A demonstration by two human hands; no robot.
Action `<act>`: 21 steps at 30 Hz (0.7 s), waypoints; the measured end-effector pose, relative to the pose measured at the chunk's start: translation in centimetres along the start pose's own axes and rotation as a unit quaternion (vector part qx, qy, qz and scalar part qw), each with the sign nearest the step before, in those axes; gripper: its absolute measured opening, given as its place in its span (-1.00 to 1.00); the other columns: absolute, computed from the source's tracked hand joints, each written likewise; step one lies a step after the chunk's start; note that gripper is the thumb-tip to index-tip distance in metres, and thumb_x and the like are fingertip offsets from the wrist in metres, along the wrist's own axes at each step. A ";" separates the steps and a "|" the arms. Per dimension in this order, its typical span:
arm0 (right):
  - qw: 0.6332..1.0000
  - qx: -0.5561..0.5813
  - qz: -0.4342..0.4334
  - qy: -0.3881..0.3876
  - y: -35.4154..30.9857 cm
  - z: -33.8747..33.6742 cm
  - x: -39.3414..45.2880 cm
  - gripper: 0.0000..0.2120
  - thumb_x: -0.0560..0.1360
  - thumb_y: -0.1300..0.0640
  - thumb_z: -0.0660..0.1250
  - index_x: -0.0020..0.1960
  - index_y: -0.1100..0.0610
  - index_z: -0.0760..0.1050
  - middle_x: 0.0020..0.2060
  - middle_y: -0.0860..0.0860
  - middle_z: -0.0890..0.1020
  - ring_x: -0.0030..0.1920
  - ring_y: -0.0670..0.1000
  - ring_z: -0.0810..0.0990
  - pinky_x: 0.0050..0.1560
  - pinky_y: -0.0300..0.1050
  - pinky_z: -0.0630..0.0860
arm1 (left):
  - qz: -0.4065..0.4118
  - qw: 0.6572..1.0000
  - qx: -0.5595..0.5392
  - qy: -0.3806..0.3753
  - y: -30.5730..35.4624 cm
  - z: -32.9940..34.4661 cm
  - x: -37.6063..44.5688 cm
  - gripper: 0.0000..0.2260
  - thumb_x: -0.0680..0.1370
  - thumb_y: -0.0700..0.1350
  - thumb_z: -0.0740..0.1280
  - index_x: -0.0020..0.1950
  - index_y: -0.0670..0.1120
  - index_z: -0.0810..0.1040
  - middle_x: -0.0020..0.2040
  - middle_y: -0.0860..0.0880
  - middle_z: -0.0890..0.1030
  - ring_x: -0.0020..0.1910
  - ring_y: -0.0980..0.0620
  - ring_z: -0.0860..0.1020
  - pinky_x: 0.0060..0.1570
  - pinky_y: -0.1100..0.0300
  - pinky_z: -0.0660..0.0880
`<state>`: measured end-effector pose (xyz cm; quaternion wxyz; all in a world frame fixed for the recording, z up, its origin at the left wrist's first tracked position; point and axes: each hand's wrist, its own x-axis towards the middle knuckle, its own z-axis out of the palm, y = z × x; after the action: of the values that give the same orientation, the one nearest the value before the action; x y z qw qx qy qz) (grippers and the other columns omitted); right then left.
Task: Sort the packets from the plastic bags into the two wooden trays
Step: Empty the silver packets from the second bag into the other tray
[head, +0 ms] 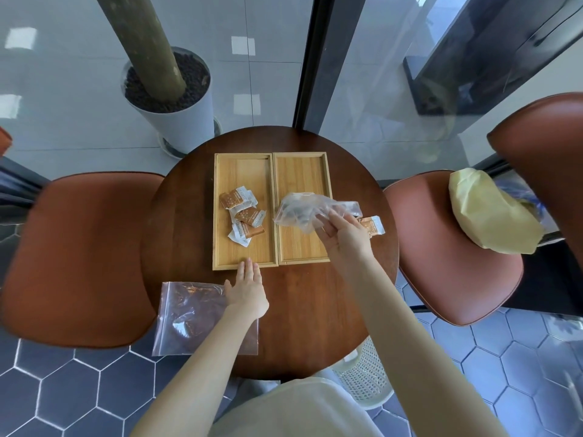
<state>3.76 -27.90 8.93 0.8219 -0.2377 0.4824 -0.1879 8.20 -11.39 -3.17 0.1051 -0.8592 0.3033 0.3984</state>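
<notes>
A person's right hand (342,230) is pinching a crumpled clear plastic bag (310,209) and holding it lifted over the near half of the right wooden tray (301,171), apparently so that its dark contents can be tipped or drawn out there; what is inside is too blurred to name. An orange-and-white packet (373,225) is lying on the round tabletop (309,310) just beyond that hand, outside the right tray's right rim. The left hand (247,288) is resting flat with its fingers together, fingertips touching the near rim of the left wooden tray (243,168), probably steadying it. Beside that hand, on the side away from the right tray, a flat zip bag (189,316) is lying at the tabletop's edge, seemingly emptied. Three orange packets (244,216) are sitting in the middle of the left tray, while the right tray is holding none, so the sorting looks partly done.
</notes>
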 end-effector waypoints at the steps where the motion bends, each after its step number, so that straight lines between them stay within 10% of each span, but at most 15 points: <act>1: 1.000 -0.003 -0.005 -0.001 -0.4 0.1 0.0 -0.71 0.56 0.31 0.19 0.27 0.29 0.38 -0.10 0.12 0.63 -0.21 -0.06 0.67 -0.17 -0.23 0.63 | 0.001 1.000 0.001 0.001 0.0 0.0 0.0 -0.33 0.57 -0.07 0.19 0.50 -0.15 -0.19 0.54 -0.12 -0.22 0.52 -0.10 -0.18 0.45 -0.14 0.07; 21: 0.953 -0.250 -0.165 0.038 -1.1 -0.7 -4.1 -0.85 0.44 0.20 0.39 -0.07 -0.04 0.54 -0.24 0.00 0.66 -0.16 -0.04 0.64 -0.01 -0.22 0.56 | 0.009 1.000 -0.024 -0.011 -0.1 -0.9 -0.6 -0.34 0.57 -0.11 0.17 0.50 -0.16 -0.18 0.55 -0.13 -0.21 0.52 -0.09 -0.18 0.46 -0.12 0.05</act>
<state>1.18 -26.70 12.13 0.6747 -0.5049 0.4984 -0.2033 8.51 -11.46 -2.09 0.0841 -0.8544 0.3000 0.4158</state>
